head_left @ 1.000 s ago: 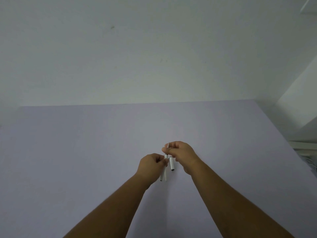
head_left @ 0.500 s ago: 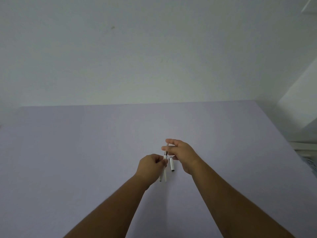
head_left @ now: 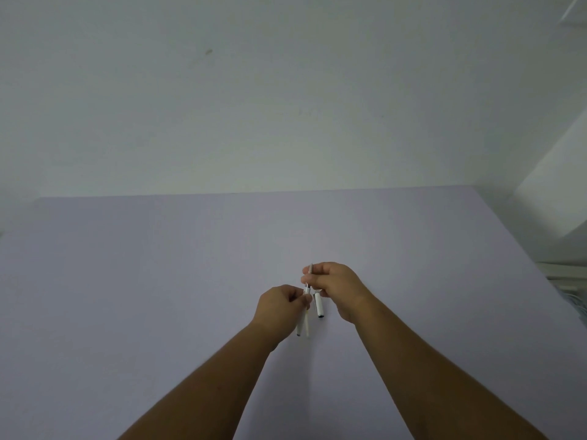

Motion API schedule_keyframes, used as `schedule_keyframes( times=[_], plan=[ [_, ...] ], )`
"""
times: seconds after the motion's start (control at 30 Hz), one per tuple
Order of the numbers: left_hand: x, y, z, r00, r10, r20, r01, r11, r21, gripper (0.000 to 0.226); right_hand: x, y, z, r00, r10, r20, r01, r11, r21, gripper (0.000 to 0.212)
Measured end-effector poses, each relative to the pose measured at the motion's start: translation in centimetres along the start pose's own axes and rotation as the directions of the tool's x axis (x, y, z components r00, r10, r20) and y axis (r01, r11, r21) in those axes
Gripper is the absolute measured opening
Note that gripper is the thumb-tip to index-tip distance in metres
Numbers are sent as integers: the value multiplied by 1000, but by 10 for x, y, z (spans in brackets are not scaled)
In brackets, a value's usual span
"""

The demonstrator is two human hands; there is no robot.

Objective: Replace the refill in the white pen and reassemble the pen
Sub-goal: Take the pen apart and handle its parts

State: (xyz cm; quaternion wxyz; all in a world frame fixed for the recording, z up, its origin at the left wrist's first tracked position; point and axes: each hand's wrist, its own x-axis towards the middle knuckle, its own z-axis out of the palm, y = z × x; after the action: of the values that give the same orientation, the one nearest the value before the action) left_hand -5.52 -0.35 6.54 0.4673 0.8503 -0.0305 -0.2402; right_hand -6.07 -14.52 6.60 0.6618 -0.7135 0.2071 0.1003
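Above the lilac table [head_left: 158, 281], both hands meet on the white pen. My left hand [head_left: 279, 308] grips the white barrel [head_left: 300, 325], whose lower end points back toward me; a second thin pale stick lies alongside it. My right hand [head_left: 338, 287] pinches the grey tip section [head_left: 310, 268] at the pen's far end. A short stretch of refill [head_left: 306, 284] shows between the two hands. A short white tube with a dark end, the cap [head_left: 318, 308], sits just under my right hand; whether it is held or lying on the table I cannot tell.
The table ends at a pale wall [head_left: 286, 106] behind it. Its right edge [head_left: 521, 249] runs diagonally, with white furniture [head_left: 559, 274] and a gap beyond it.
My right hand's fingers, spread half a second ago, have closed again around the tip section. The left hand and barrel have barely shifted.
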Motion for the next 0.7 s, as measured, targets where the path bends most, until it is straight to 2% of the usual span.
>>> schedule_keyframes(
  times=[0.1, 0.17, 0.27, 0.33, 0.4, 0.5, 0.53, 0.57, 0.63, 0.67, 0.7],
  plan=[
    [1, -1, -1, 1000, 1, -3, -1, 1000, -14, 26, -2, -3, -1, 999, 41, 12, -41, 999, -24, 5],
    [2, -2, 0, 1000, -1, 2, 1, 1000, -17, 25, -2, -1, -1, 998, 55, -18, -56, 997, -54, 12],
    [2, -2, 3, 1000, -9, 12, 9, 1000, -14, 24, -4, -3, -2, 1000, 1, -3, -1, 1000, -18, 6],
    [3, -4, 4, 1000, -11, 15, 12, 999, -31, 24, -4, -6, -5, 999, -41, -4, 41, 997, 70, 18],
    [3, -6, 4, 1000, -7, 17, 7, 1000, -24, 22, -1, -11, -9, 996, -65, -67, 79, 970, 231, 22],
    [4, -10, 4, 1000, -9, 25, 9, 1000, 3, 19, 7, -15, -21, 975, -8, -223, 126, 844, 522, 20],
    [4, -12, 5, 1000, -15, 27, 15, 1000, 3, 19, 11, -11, -25, 961, 35, -275, 115, 853, 509, 17],
    [4, -13, 5, 999, -23, 29, 23, 1000, -6, 20, 14, -5, -28, 946, 81, -313, 63, 903, 426, 15],
    [6, -16, 6, 998, -49, 31, 50, 998, -41, 22, 19, 15, -29, 932, 129, -338, -88, 987, 136, 16],
    [6, -19, 7, 998, -64, 29, 65, 996, -62, 21, 21, 29, -28, 940, 131, -316, -153, 987, -45, 17],
    [7, -21, 8, 997, -78, 25, 80, 994, -79, 20, 22, 42, -25, 950, 130, -285, -206, 945, -253, 19]
  ],
)
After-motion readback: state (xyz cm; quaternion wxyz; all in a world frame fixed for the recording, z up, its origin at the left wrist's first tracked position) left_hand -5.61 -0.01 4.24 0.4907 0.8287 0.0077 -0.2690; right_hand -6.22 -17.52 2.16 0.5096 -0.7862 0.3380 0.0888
